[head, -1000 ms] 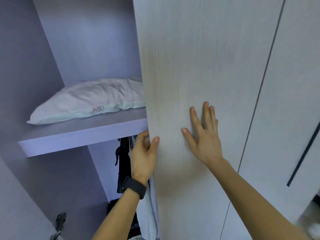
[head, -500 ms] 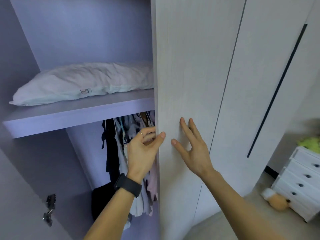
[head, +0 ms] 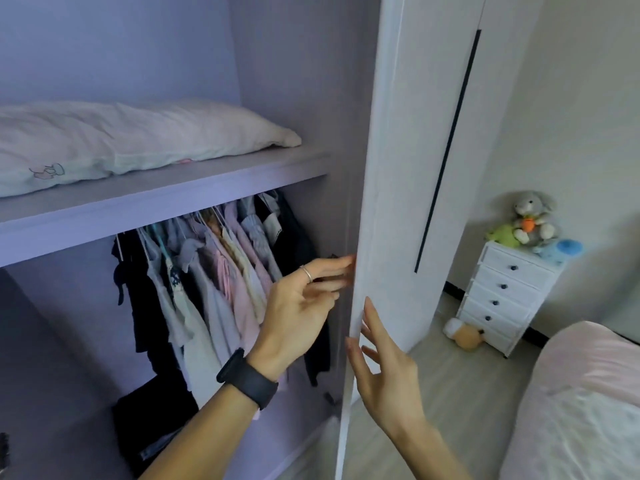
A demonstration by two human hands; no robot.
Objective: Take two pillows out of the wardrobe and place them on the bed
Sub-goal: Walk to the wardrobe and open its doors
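right hand: we hold it low beside the door, palm toward the panel, fingers spread apart and lying against the door's near edge, clamped on nothing.
left hand: we hold it just left of the right hand, inside the opening, fingers stretched out and apart, their tips at the inner side of the door edge; nothing is gripped. a thin ring sits on one finger.
watch: a black band on our left wrist, below the left fingers.
wardrobe door: a pale panel swung out, seen nearly edge-on, standing between our two hands.
hanging clothes: just beyond and left of the left fingers, a crowded row of dark, white and pink garments under the shelf.
shelf: a lilac board above the left fingers, across the wardrobe.
pillow: the one pillow we can see lies flat on the shelf, up and left of both hands, well apart from the fingers; its left end runs out of view.
bed: pale pink cover, low and right of the right fingers.
drawer chest: white, far right of the fingers against the wall, with soft toys on top and another on the floor beside it.
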